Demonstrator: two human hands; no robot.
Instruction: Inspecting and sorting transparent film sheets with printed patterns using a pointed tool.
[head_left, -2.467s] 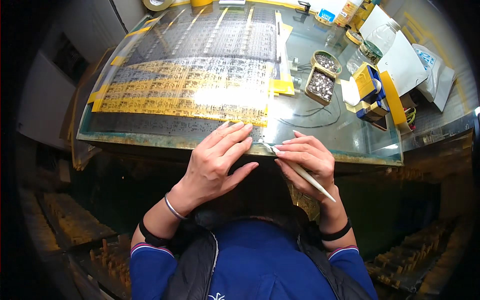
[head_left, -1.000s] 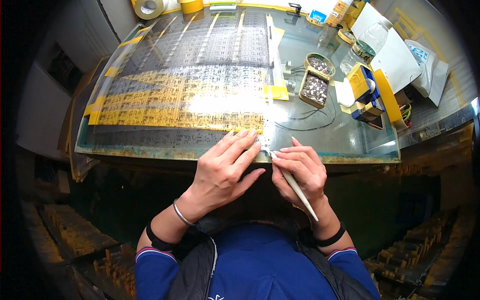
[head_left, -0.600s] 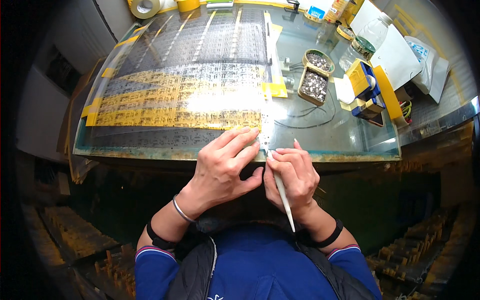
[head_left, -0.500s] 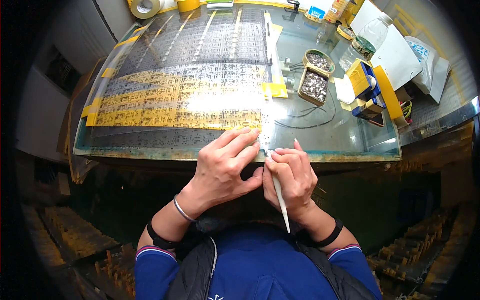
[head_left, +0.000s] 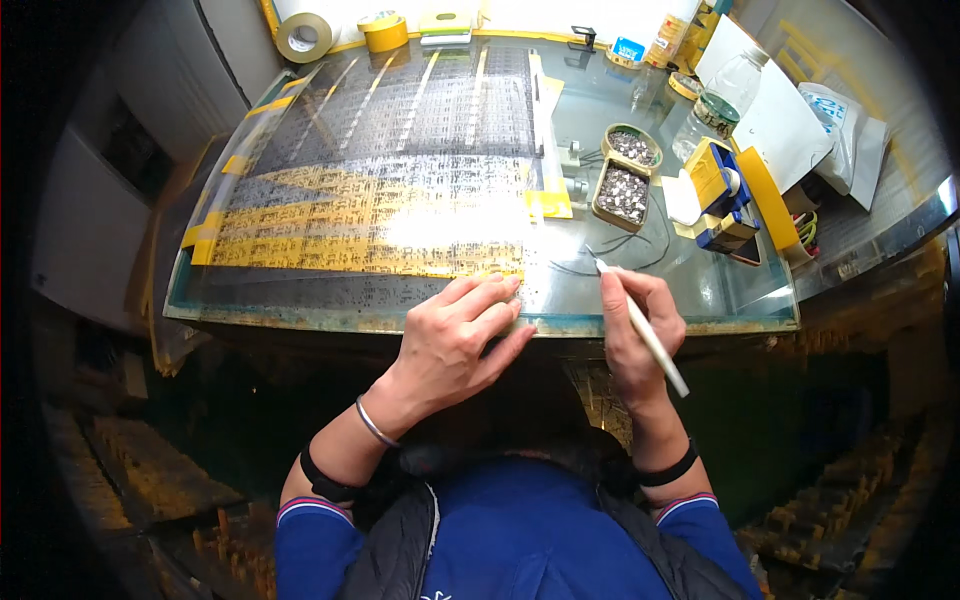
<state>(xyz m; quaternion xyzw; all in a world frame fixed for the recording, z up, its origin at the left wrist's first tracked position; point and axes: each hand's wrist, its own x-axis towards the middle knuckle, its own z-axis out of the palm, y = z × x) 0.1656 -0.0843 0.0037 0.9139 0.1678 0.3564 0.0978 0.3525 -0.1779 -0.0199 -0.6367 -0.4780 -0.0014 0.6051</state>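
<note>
My left hand [head_left: 455,335] lies with its fingers stretched out on the front right corner of a printed film sheet [head_left: 350,215]. Yellow shows through the front part of that sheet, and the back part is grey. My right hand [head_left: 642,325] is closed round a slim white pen-shaped tool [head_left: 655,350]. Its thin dark tip points away from me, over the glass tabletop [head_left: 560,305] to the right of the sheet. Whether the tip touches the glass I cannot tell. Bright glare hides part of the print.
Two small open tins [head_left: 622,195] of dark and pale bits stand right of the sheet. Beside them are a blue and yellow box [head_left: 725,200], a clear bottle [head_left: 720,100] and a white board [head_left: 785,110]. Tape rolls [head_left: 383,32] line the back. A dark loose cord [head_left: 655,262] curves across the glass.
My right hand has moved right and away from my left hand, carrying the white tool off the sheet's edge. My left hand stays at the corner. The view has shifted slightly.
</note>
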